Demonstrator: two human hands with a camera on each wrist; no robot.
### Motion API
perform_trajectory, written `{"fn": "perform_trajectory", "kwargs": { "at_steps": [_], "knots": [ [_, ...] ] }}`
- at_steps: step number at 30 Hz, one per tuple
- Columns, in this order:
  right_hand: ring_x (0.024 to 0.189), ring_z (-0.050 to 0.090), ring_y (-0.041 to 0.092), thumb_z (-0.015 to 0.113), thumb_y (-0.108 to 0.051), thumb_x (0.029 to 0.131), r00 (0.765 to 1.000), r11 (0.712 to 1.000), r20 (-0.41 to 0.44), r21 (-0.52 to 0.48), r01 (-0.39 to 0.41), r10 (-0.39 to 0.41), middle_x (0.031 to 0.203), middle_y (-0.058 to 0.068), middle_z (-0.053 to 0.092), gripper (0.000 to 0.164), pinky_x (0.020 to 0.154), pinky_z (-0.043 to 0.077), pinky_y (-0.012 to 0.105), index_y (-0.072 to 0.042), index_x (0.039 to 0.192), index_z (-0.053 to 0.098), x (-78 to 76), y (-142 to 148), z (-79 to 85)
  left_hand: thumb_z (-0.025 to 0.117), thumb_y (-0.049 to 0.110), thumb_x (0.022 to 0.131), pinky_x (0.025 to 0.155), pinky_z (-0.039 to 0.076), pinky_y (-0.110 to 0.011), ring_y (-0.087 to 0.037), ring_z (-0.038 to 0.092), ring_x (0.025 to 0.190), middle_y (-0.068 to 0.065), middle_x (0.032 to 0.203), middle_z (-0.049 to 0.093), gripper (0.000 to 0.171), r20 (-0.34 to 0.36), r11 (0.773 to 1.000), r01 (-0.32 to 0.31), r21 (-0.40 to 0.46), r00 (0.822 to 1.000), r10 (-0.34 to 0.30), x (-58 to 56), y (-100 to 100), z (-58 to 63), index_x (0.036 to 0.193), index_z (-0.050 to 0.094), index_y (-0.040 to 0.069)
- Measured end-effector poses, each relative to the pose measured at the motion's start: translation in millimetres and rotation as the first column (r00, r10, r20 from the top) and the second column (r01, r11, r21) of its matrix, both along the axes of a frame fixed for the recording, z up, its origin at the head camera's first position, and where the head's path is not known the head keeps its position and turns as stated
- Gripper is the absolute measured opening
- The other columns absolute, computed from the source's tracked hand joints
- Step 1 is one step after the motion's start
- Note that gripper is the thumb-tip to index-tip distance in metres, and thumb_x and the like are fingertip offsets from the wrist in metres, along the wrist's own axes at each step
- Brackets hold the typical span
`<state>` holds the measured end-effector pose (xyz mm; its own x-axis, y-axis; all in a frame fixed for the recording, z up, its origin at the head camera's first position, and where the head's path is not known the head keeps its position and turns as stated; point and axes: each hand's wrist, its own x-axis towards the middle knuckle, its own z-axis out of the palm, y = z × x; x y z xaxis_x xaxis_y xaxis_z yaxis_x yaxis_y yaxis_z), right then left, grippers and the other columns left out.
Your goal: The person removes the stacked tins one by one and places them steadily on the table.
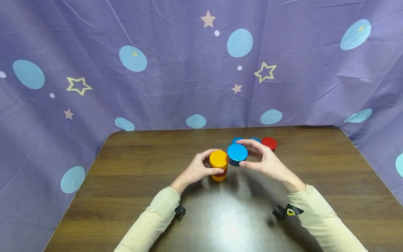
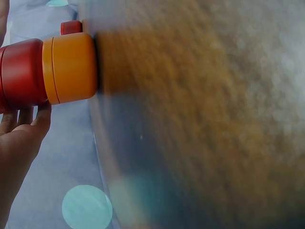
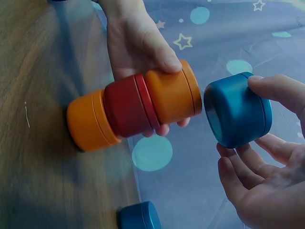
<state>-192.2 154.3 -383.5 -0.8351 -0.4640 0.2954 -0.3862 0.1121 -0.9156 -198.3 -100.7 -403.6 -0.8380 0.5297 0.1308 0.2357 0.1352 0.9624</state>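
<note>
Three round lidded tins stand stacked on the table: an orange tin (image 3: 86, 124) at the bottom, a red tin (image 3: 125, 109) in the middle and another orange tin (image 1: 218, 158) on top. My left hand (image 1: 198, 168) grips the upper part of this stack, its thumb across the front and its fingers behind. In my right hand (image 1: 269, 161), a blue tin (image 3: 233, 112) is held between thumb and fingers. It is raised off the table, slightly right of the stack's top, with a narrow gap between them in the right wrist view.
Behind my right hand, a blue tin (image 1: 237, 139), a second blue tin (image 1: 255, 139) and a red tin (image 1: 269, 142) stand near the back of the brown wooden table (image 1: 141, 196). A purple patterned curtain (image 1: 176, 87) hangs along the table's back edge.
</note>
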Motion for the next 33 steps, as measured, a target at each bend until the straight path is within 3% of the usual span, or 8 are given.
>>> {"fn": "perform_trajectory", "kwargs": {
  "at_steps": [20, 33],
  "knots": [
    [0.115, 0.055, 0.014, 0.072, 0.001, 0.084, 0.987, 0.991, 0.084, -0.002, 0.135, -0.134, 0.134, 0.016, 0.050, 0.056, 0.095, 0.044, 0.021, 0.001, 0.135, 0.050, 1.0, 35.9, -24.4, 0.074, -0.009, 0.079, 0.098, 0.044, -0.043, -0.025, 0.058, 0.106, -0.023, 0.120, 0.059, 0.057, -0.002, 1.000, -0.013, 0.024, 1.000, 0.014, 0.1, 1.5, -4.6, 0.130, 0.051, -0.010],
    [0.112, 0.056, 0.006, 0.070, 0.005, 0.084, 0.983, 0.984, 0.061, -0.013, 0.176, -0.175, 0.131, 0.017, 0.053, 0.055, 0.093, 0.044, 0.019, 0.009, 0.134, 0.046, -0.8, 60.9, -39.9, 0.074, -0.009, 0.079, 0.098, 0.043, -0.045, -0.024, 0.057, 0.105, -0.023, 0.119, 0.059, 0.056, -0.015, 1.000, -0.011, 0.024, 1.000, 0.011, -0.1, 1.1, -3.5, 0.130, 0.052, -0.009]
  ]
}}
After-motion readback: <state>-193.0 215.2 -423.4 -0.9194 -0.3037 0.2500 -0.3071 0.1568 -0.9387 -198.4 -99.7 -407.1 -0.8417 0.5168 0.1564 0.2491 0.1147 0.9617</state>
